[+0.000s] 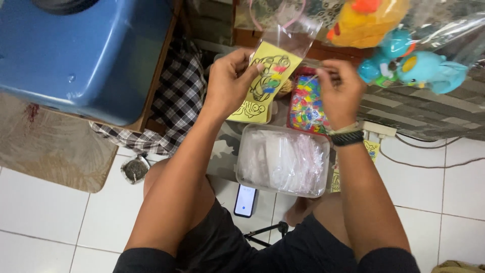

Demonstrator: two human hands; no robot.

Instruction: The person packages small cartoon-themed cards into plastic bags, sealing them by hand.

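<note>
Fingers of my left hand [228,83] are pinching the thin, bendy yellow picture card [262,81] by its edge; my right hand [339,91] is gripping the slippery clear plastic sleeve [295,38].

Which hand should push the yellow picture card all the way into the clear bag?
Probably left: the left hand already grips the yellow card, while the right hand pinches the clear bag edge.

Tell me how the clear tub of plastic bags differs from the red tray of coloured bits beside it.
The clear tub is see-through and pale; the red tray is red-walled. The clear tub holds a stack of transparent bags; the red tray holds many small pieces in mixed bright colours. The clear tub looks the larger and lies nearer the person; the red tray lies beyond it, partly behind the right hand. Both are shallow, open-topped and rectangular.
</note>
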